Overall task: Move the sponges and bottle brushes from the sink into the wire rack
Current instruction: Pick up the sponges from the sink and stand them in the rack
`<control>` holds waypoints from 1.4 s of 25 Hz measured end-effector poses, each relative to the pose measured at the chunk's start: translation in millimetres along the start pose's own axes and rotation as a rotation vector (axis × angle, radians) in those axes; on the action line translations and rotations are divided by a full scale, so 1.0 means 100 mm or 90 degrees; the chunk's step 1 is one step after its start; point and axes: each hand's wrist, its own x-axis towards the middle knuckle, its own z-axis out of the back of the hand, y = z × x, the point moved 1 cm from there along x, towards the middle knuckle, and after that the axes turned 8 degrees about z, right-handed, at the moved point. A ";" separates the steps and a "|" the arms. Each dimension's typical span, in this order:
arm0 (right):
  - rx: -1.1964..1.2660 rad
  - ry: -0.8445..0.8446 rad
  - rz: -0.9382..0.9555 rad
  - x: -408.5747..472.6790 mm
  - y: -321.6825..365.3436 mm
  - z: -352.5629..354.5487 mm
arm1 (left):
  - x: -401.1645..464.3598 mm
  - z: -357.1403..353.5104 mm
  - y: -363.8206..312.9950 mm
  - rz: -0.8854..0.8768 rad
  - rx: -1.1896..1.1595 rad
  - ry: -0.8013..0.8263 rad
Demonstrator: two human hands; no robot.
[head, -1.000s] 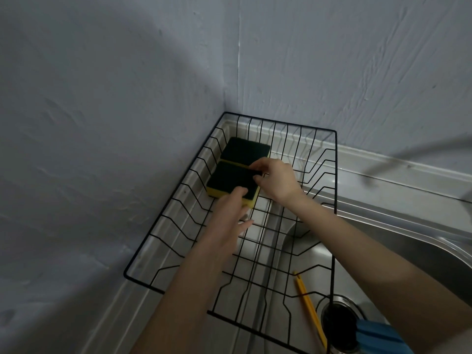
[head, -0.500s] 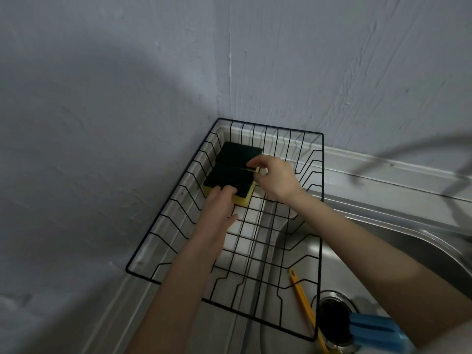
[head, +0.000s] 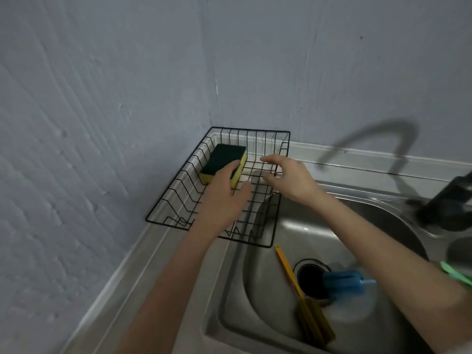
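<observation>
Yellow sponges with dark green scouring tops [head: 224, 159] lie in the far left corner of the black wire rack [head: 168, 198]. My left hand [head: 224, 198] hovers over the rack, its fingertips touching the near end of the sponges, fingers spread. My right hand [head: 288, 177] is open above the rack's right side and holds nothing. In the steel sink [head: 255, 302] lie a yellow bottle brush [head: 301, 290] and a blue bottle brush [head: 344, 281] beside the drain.
The rack sits in the corner of two grey walls, half over the sink's left edge. A dark tap [head: 449, 200] stands at the right. A green object [head: 457, 273] shows at the right edge behind my forearm. The drain hole [head: 310, 277] is open.
My right hand has let go of the sponges and drawn back to the right, open. My left hand stays at the sponges' near end. The camera has pulled back, showing more of the sink.
</observation>
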 end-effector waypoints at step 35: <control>-0.002 0.080 -0.192 -2.92 -2.38 1.71 | -1.78 -3.08 -1.37 -0.019 0.122 0.256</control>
